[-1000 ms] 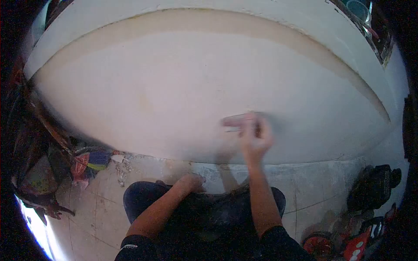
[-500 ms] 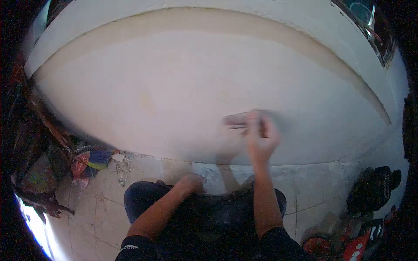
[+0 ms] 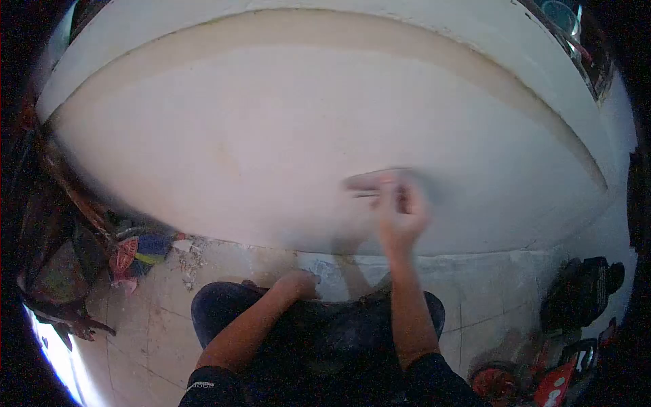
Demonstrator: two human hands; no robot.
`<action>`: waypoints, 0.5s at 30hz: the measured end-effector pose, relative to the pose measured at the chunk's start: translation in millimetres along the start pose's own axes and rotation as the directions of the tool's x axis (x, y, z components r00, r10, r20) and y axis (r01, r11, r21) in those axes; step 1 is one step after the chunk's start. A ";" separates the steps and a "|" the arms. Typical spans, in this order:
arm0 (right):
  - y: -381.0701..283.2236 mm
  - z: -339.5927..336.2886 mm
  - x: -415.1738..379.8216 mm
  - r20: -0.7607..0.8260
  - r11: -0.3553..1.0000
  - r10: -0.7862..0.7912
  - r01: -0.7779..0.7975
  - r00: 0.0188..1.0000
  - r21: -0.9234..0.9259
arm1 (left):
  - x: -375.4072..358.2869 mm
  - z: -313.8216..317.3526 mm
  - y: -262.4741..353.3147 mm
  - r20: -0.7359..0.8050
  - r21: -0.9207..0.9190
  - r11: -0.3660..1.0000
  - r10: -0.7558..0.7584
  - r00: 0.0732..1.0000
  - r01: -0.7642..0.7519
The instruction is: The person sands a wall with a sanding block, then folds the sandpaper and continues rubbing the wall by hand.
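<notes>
My right hand (image 3: 403, 209) is closed around a flat, dull brown-grey hand tool (image 3: 365, 182), held against the pale wall (image 3: 285, 129). Motion blurs both, so the tool's exact kind does not show. A soft shadow falls on the wall to the right of the hand. Lower down, my left hand (image 3: 298, 283) rests by my knees with its fingers curled in. Whether anything lies inside those fingers is hidden.
A ledge (image 3: 339, 5) runs along the wall's top. Torn coloured packaging (image 3: 139, 254) and crumbled debris (image 3: 191, 264) lie on the tiled floor (image 3: 169, 332) at left. On the right are a black bag-like object (image 3: 583, 292) and red items (image 3: 553, 386).
My right hand and the flat tool have shifted slightly left along the wall. My left hand keeps its place by the knees.
</notes>
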State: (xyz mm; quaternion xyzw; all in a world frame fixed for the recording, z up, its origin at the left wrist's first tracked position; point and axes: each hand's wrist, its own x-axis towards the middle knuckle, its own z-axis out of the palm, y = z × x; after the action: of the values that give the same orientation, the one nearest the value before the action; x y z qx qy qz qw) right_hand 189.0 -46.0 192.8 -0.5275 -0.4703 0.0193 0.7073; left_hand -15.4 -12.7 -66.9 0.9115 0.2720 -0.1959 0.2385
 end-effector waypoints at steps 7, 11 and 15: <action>4.3 -3.0 7.9 0.051 0.986 -0.140 0.144 0.989 -0.081 | -38.8 -42.8 21.3 0.071 -0.094 0.991 -0.084 0.994 0.090; -30.9 -20.6 34.5 -0.228 0.998 0.043 -0.030 0.973 0.062 | -54.7 -62.0 33.3 -0.010 -0.074 0.996 -0.042 0.999 0.041; -12.7 -7.1 9.1 -0.004 0.984 -0.048 0.047 0.999 -0.174 | 2.2 0.7 0.8 0.042 0.041 0.999 -0.011 0.999 0.009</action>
State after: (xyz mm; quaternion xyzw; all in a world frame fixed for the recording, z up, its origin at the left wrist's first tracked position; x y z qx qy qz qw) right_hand 192.9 -52.1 208.3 -0.5758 -0.4797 -0.0410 0.6609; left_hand -13.4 -12.8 -68.3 0.9104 0.2675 -0.2217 0.2244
